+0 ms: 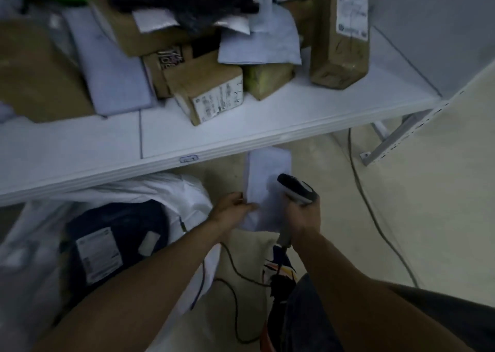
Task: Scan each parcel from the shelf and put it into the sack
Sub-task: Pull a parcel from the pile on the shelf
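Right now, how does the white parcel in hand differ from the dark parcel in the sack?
Colour: the white parcel is pale, the dark parcel near black.
Place: the left hand pinches the white parcel by the scanner; the dark parcel lies in the sack.
Label: the dark parcel shows a white label; none shows on the white parcel.
Both look like soft bags.

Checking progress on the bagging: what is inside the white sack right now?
Inside the white sack lies a dark parcel with a white label facing up. Anything beneath it is hidden.
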